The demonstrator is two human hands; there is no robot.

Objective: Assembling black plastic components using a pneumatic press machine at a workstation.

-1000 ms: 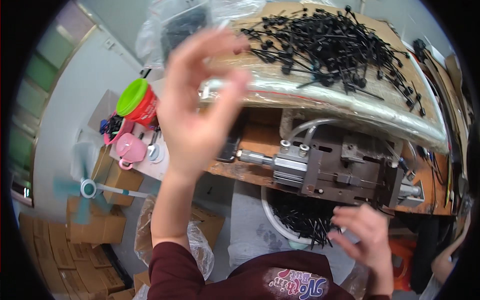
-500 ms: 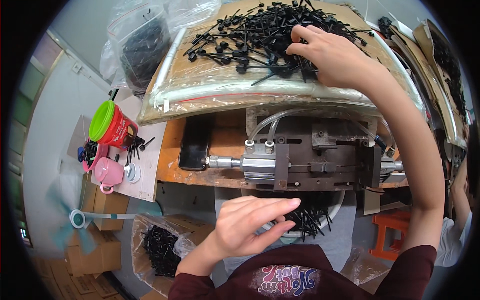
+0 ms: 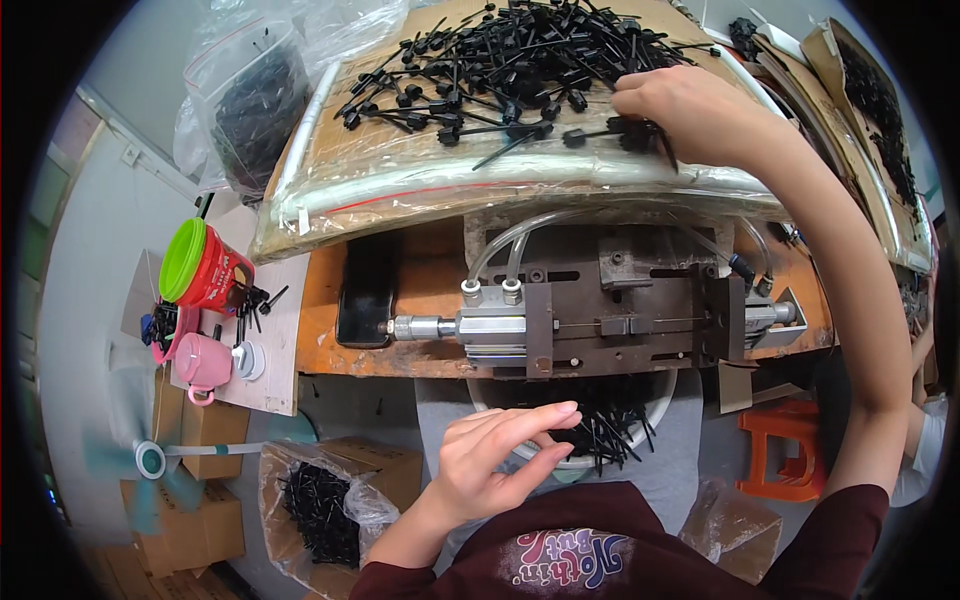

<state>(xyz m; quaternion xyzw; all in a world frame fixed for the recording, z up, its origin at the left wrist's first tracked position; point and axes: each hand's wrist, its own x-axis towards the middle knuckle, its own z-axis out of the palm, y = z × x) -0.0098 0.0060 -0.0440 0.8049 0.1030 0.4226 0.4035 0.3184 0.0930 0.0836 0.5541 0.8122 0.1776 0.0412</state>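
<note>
Lying mostly left of the nearer right hand (image 3: 690, 112), whose finger closure I cannot tell, black stemmed parts (image 3: 522, 87) point every way, the left hand (image 3: 482, 452) holding thumb and fingertips apart.

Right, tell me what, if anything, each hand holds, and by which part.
The left hand holds nothing visible. The right hand is at some black stemmed parts; whether it grips any, and where, cannot be told.

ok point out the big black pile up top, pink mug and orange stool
big black pile (image 3: 540, 58), head view, middle of the heap
pink mug (image 3: 204, 360), head view, its body
orange stool (image 3: 782, 424), head view, its upper part
</note>
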